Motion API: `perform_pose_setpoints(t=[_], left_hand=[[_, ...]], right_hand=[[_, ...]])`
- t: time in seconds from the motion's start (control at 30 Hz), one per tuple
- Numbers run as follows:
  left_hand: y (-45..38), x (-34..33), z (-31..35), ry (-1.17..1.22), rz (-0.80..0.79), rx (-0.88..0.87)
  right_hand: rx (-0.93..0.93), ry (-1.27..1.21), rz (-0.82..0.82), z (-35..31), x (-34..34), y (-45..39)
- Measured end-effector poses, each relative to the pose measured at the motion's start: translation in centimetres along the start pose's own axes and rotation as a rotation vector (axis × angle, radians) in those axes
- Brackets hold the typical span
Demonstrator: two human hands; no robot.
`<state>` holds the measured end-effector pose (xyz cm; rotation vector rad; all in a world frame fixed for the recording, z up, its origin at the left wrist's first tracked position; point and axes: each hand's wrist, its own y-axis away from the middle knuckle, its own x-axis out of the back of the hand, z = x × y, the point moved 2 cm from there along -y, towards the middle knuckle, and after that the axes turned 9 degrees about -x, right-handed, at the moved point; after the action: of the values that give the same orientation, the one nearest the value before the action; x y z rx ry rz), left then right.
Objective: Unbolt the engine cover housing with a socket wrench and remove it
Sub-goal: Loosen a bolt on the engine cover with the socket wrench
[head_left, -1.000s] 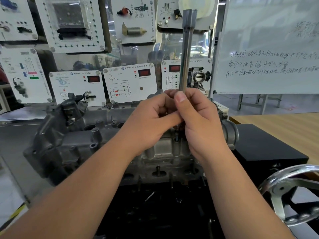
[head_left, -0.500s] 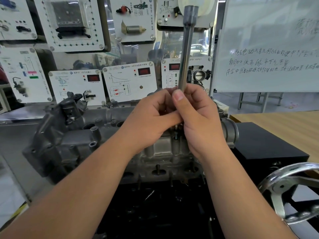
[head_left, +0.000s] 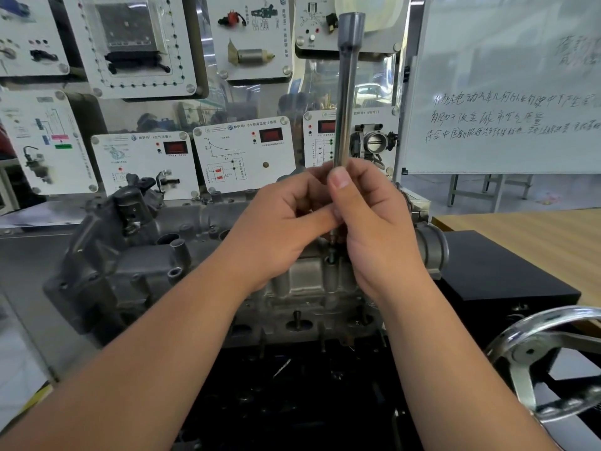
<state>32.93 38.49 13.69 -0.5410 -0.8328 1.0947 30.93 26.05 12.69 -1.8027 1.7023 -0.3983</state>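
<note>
Both hands at frame centre, left hand [head_left: 279, 229] and right hand [head_left: 374, 222] curled around upright socket wrench [head_left: 346, 92], its lower end hidden, engine cover housing [head_left: 146, 262] directly below, centre-left.

White display panels [head_left: 244, 157] with red readouts, diagrams and mounted car parts cover the wall behind the bench. One panel carries a metal throttle body [head_left: 372, 143]. To the right stands a whiteboard [head_left: 507, 92] with handwritten lines, too faint to read. A wooden table [head_left: 536, 236] lies beyond a black box [head_left: 497, 271]. A shiny metal handwheel [head_left: 546, 356] sits at the lower right corner.
</note>
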Motion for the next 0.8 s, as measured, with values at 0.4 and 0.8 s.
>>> perform_pose_setpoints(t=[0.4, 0.8], left_hand=[[0.22, 0.08, 0.23, -0.04, -0.062, 0.07], [0.21, 0.36, -0.04, 0.07, -0.038, 0.09]], right_hand=[[-0.065, 0.0, -0.015, 0.22, 0.08, -0.16], [-0.053, 0.029, 0.062, 0.57, 0.17, -0.17]])
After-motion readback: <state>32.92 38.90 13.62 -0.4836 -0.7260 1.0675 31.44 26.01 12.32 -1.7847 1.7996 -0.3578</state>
